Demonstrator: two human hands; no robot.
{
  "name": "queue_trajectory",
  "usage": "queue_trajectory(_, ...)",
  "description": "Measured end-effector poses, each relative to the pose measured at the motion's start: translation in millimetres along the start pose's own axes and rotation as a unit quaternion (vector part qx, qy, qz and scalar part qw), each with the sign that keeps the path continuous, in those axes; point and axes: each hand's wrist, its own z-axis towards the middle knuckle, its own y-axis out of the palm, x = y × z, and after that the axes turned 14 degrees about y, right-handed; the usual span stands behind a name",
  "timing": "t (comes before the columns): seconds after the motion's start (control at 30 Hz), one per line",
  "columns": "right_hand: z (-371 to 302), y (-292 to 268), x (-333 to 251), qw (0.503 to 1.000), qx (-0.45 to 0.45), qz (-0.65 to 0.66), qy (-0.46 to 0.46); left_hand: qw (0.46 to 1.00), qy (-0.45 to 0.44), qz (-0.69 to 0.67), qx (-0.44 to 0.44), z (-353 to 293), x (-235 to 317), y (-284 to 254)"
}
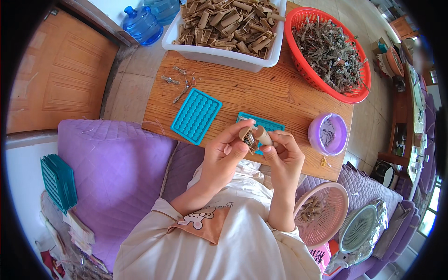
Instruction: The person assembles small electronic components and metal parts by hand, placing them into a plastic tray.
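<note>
Over the near edge of the wooden table, my left hand (223, 161) is closed on a tan plastic shell (244, 132) with small metallic-looking parts (250, 139) showing in it. My right hand (287, 156) pinches a tan rounded shell piece (264, 136) right beside it. Whether the two pieces touch I cannot tell. Behind and below my fingers lies a teal dimpled tray (268, 122), partly hidden by them. A second teal tray (196, 115) rests flat on the table to the left, with rows of round cups.
A white bin (224, 58) heaped with tan shells and a red basket (298, 63) of grey tangled parts stand at the back. A purple bowl (338, 147) sits at the table's right. Loose grey strips (179, 86) lie left. Pink (338, 198) and green baskets (359, 228) stand right of me.
</note>
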Motion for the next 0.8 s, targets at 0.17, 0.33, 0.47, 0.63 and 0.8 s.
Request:
queue_trajectory(0.17, -6.8, 0.1, 2.9, 0.999, 0.032, 0.005, -0.022, 1.000, 0.020, 0.022, 0.007, -1.4, -1.7, 10.2)
queue_trajectory(0.33, -10.9, 6.4, 15.9, 0.999, 0.020, 0.026, -0.044, 0.997, 0.046, 0.059, -0.022, -2.3, -5.2, 12.9)
queue_trajectory(0.47, -13.6, 5.7, 19.0, 0.999, 0.022, 0.040, -0.029, 0.994, 0.061, 0.089, -0.028, -3.2, -7.1, 17.7)
queue_trajectory(0.63, -14.0, 2.2, 18.1, 0.999, 0.028, 0.018, -0.025, 0.988, 0.064, 0.137, -0.031, -5.0, -9.5, 24.3)
queue_trajectory(0.8, -13.5, 6.1, 12.7, 0.967, 0.024, -0.248, -0.056, 0.961, 0.137, 0.233, -0.057, -9.4, -15.6, 20.0)
